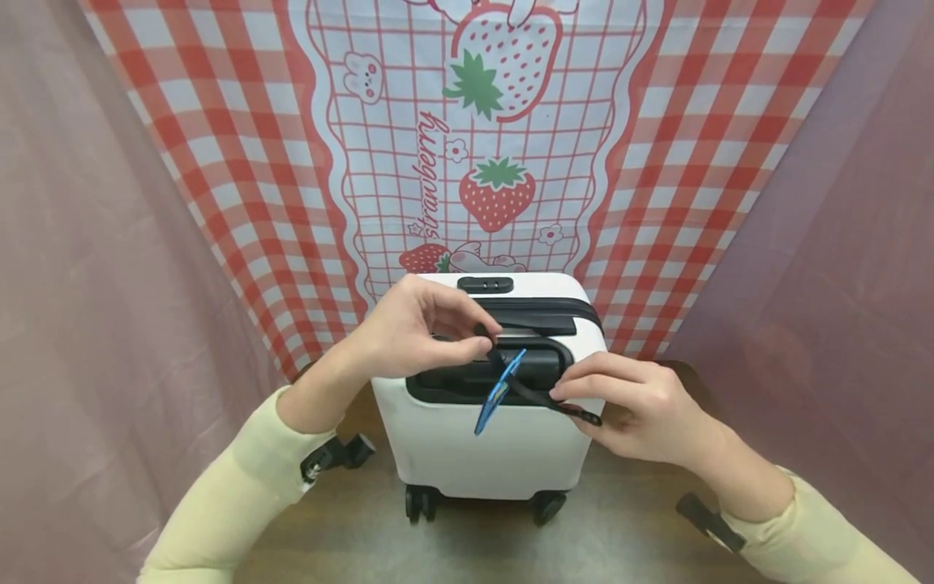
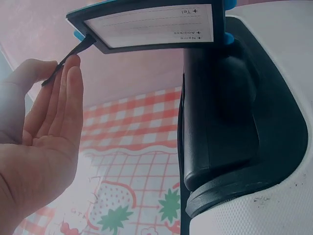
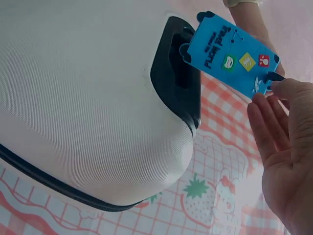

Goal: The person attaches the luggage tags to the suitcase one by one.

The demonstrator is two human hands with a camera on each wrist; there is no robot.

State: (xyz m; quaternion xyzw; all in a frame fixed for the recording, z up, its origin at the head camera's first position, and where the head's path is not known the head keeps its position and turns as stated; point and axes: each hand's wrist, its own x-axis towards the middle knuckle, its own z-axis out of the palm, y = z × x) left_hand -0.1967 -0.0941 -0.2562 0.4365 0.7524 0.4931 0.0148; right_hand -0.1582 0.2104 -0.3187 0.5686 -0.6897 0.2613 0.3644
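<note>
A blue luggage tag (image 1: 499,393) hangs edge-on above the top of a white suitcase (image 1: 489,454), close over its black handle (image 1: 467,375). My left hand (image 1: 419,324) pinches one end of the tag's black strap (image 1: 536,396) between thumb and fingertips. Farther along, toward its other end, my right hand (image 1: 635,405) pinches the same strap. The left wrist view shows the tag's white name card (image 2: 151,24) with printed lines. Facing the right wrist camera is the tag's blue front (image 3: 234,54), with lettering and small coloured pictures.
The suitcase stands upright on black wheels (image 1: 549,508) on a brown floor (image 1: 328,519). Behind it hangs a red-and-white checked cloth (image 1: 660,154) with strawberry prints. Pinkish curtains (image 1: 109,324) flank both sides. A dark combination lock (image 1: 485,285) sits at the case's far edge.
</note>
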